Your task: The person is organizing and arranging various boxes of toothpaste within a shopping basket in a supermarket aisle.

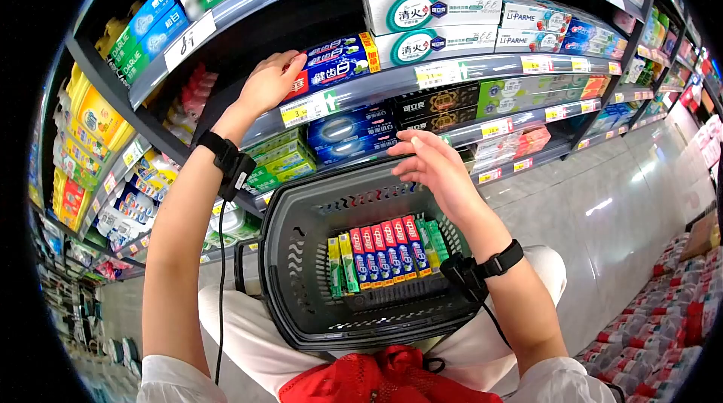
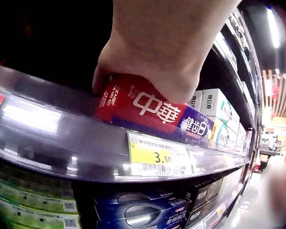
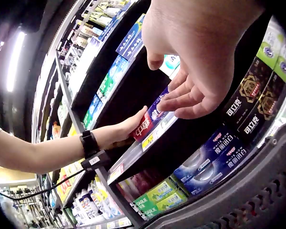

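Observation:
My left hand (image 1: 273,80) lies over the left end of the red and blue toothpaste boxes (image 1: 337,65) on the middle shelf. In the left wrist view, the hand (image 2: 152,67) covers the top of the front red box (image 2: 148,107), its fingertips mostly hidden. My right hand (image 1: 435,169) hovers above the basket's far side, fingers loosely bent and holding nothing. The right wrist view shows this hand (image 3: 195,71) in front of the shelf. Inside the black basket (image 1: 301,312), a row of red and blue boxes (image 1: 388,252) stands between green and yellow ones (image 1: 349,261).
White toothpaste boxes (image 1: 444,43) sit right of the blue ones. Below are dark blue boxes (image 1: 350,132) and green boxes (image 1: 279,158). The shelf edge (image 1: 361,85) carries price tags. Wrapped red and white packs (image 1: 648,328) lie at the lower right, beside the tiled floor (image 1: 595,207).

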### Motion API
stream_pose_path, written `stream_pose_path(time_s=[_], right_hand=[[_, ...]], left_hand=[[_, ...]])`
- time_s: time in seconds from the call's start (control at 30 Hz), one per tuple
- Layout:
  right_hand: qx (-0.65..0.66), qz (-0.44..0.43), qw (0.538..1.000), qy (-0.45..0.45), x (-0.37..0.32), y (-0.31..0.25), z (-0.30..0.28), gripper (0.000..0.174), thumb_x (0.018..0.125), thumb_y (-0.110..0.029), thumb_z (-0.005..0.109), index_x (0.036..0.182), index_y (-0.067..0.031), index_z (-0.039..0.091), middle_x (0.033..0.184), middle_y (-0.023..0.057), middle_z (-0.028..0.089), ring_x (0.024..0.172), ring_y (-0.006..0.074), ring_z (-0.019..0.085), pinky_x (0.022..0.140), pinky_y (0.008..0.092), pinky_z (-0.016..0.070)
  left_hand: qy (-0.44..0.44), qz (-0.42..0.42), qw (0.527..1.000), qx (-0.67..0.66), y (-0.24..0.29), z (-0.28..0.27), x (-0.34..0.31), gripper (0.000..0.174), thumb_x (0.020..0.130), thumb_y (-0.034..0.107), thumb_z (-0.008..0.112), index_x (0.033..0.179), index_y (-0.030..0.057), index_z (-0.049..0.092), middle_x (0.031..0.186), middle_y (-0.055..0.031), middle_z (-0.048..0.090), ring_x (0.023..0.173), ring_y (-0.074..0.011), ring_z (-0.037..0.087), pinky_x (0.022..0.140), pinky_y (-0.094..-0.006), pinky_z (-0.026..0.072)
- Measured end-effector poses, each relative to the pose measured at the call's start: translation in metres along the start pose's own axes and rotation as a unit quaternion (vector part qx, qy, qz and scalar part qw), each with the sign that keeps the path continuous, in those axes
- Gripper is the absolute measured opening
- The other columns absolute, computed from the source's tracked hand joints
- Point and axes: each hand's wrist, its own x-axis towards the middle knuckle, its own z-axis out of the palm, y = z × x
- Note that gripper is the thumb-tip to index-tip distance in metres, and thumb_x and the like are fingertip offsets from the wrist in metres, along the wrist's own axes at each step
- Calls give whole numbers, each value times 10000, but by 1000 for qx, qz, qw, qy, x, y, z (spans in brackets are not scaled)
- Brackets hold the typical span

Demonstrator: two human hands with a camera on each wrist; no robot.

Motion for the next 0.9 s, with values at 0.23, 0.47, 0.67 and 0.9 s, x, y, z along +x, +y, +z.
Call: stream_pose_path(time_s=[0.23,0.47,0.67,0.9], right_hand=[[-6,1,1000,5,-1,4,-1,360,893,-315,476,1138,-51,492,1015,77,597,818,132,583,740,264,441],[-6,-7,1000,-1,2,1,-8,376,903,-288,456,1166,-20,458,1023,98,587,830,150,578,750,280,447],[-10,-72,992,99,0,-29,-29,353,903,-298,450,1109,-15,500,979,90,597,815,146,572,731,273,449],[-632,-121,750,152,-14,-6,-47,291,784,-247,540,948,-8,568,881,195,617,825,355,594,716,408,482]], left_hand=[[-41,5,996,77,8,-3,-2,531,862,479,416,1222,95,484,1151,-137,535,1063,-320,495,911,-361,386],[42,79,985,145,29,-6,-15,495,837,400,488,1215,80,479,1190,-115,504,1102,-292,464,953,-392,342],[78,292,951,68,109,33,-90,443,715,267,631,1117,123,512,1203,-58,470,1180,-245,396,1023,-467,244],[-219,373,901,-42,157,177,-212,394,723,256,609,1080,101,546,1193,-70,482,1209,-244,366,1060,-473,191]])
